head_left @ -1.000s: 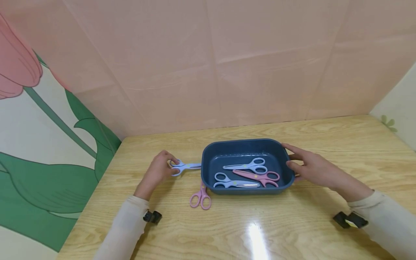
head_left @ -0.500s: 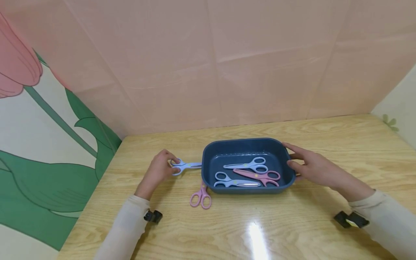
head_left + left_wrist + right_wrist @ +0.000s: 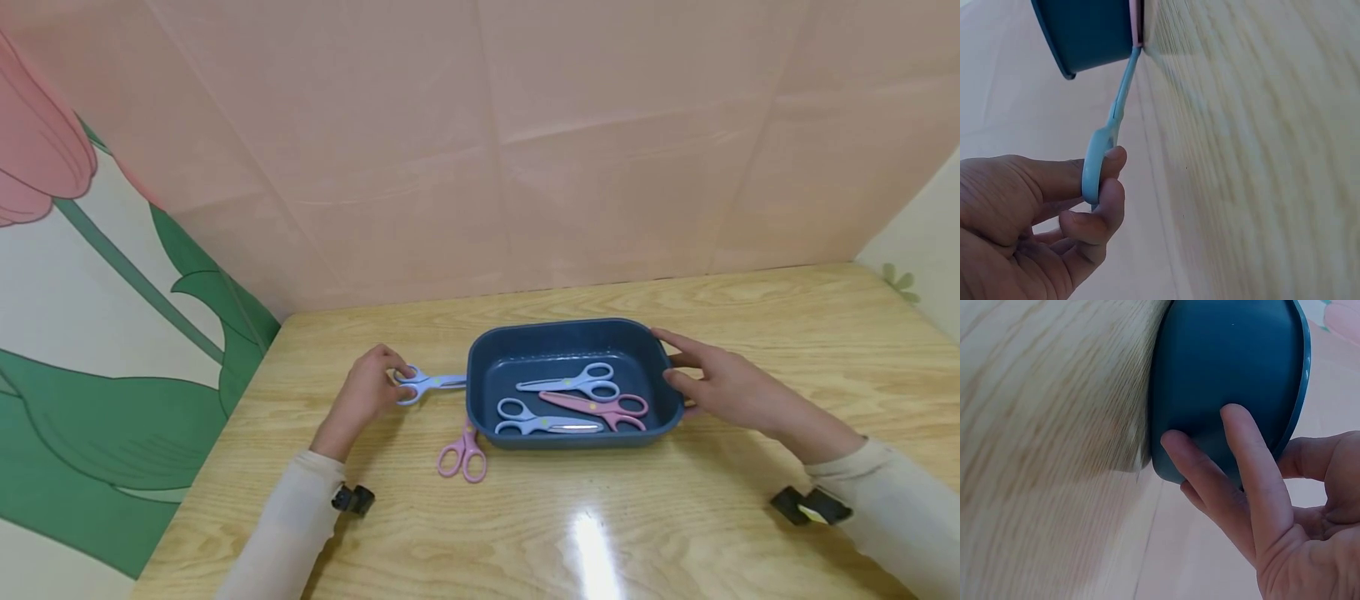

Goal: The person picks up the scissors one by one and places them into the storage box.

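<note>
head view, left hand (image 3: 367,387): thumb and fingertips pinch the handle of the outer blue scissors (image 3: 435,383); the other fingers are mostly hidden.
outer blue scissors: just left of the dark blue tray (image 3: 562,340), the blade tip lost at the tray's wall.
loose pink scissors (image 3: 468,433): handles on the desk (image 3: 480,533) by the near left corner, most of the blades hidden by the tray.
tray contents: upper blue scissors (image 3: 581,383), inner pink scissors (image 3: 592,407) and lower blue scissors (image 3: 543,423); the front rim covers a little of the lower blue loop.
right hand (image 3: 731,387): holds the tray's right end, thumb at the rim, lower fingers out of sight.
pink sliver (image 3: 692,411): just below that hand, too little showing to name.
left wrist view, outer blue scissors: tilted, handle raised; whether the tip goes under the tray cannot be told.
pink strip (image 3: 1135,22): along the tray's base, hard to make out, cut off above with the tray.
right wrist view, right hand: two fingers lie on the outer wall, another digit passes behind the rim, its tip hidden.
tray: cut off at the top, its inside out of sight.
</note>
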Available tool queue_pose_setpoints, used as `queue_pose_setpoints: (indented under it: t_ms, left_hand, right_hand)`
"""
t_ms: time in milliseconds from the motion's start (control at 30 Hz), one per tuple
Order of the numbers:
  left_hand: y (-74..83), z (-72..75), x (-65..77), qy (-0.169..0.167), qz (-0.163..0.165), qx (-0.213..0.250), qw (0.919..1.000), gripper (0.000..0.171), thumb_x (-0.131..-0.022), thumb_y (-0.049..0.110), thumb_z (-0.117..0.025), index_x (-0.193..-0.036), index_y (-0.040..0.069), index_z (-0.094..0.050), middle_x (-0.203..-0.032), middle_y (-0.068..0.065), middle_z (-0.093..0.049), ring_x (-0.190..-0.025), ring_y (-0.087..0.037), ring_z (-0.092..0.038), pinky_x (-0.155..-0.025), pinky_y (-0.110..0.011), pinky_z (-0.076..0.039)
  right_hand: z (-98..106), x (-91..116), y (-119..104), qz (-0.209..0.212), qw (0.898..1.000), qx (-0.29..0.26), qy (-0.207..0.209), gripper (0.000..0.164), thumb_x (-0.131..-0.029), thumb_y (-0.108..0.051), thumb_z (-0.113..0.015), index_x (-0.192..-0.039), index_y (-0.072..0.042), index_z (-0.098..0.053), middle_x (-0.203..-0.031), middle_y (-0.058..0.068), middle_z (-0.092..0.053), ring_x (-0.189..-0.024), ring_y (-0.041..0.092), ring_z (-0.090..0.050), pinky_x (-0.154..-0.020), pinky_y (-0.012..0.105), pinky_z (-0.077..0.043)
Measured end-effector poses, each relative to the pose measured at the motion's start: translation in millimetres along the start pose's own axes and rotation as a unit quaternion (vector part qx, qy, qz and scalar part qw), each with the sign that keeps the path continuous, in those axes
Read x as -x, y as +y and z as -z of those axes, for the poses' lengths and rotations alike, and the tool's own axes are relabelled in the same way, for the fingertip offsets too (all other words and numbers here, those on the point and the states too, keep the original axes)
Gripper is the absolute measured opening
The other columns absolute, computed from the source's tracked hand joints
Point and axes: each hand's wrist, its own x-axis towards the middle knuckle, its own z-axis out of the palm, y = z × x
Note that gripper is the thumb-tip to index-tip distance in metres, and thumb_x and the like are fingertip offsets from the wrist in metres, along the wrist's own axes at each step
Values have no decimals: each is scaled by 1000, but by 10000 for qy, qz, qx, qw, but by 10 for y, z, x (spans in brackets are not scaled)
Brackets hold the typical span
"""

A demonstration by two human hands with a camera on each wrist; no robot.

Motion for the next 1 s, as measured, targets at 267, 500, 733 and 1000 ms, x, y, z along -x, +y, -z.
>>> queue_pose_setpoints:
  t_ms: [267,500,733,1000]
  left_hand:
    - [-16,-5,0,21,-160,-67,9998,17,-77,7,-84,-91,4,-77,-107,-12,-64,-81,-22,-68,-81,-39,-55]
    - [4,1,4,1,-168,-138,9998,17,-77,9,-85,-92,4,-77,-111,-10,-66,-82,-22,-70,-82,-39,-56]
    - [44,4,-2,-364,426,291,9980,34,-81,8,-82,-113,4,-73,-116,-7,-72,-73,-14,-67,-61,-26,-56]
    - [45,0,-14,-463,633,557,9954,40,-81,5,-80,-120,4,-70,-107,-9,-75,-59,-10,-62,-52,-24,-54]
  right_hand:
    - [8,1,-7,-1,10000,-28,-53,67,-105,-16,-47,-161,-9,-9,-145,45,-35,-108,40,-68,-73,36,-62]
    - [4,4,-14,-26,10000,-49,-58,68,-105,-16,-47,-161,-9,-9,-146,45,-34,-110,41,-67,-74,36,-62]
    - [3,-3,-3,-12,9999,-97,-62,68,-105,-15,-47,-161,-9,-9,-146,45,-34,-109,40,-67,-74,36,-62]
    - [2,-1,-8,-34,10000,-41,-52,68,-105,-16,-47,-161,-9,-10,-146,45,-34,-109,40,-68,-74,36,-62]
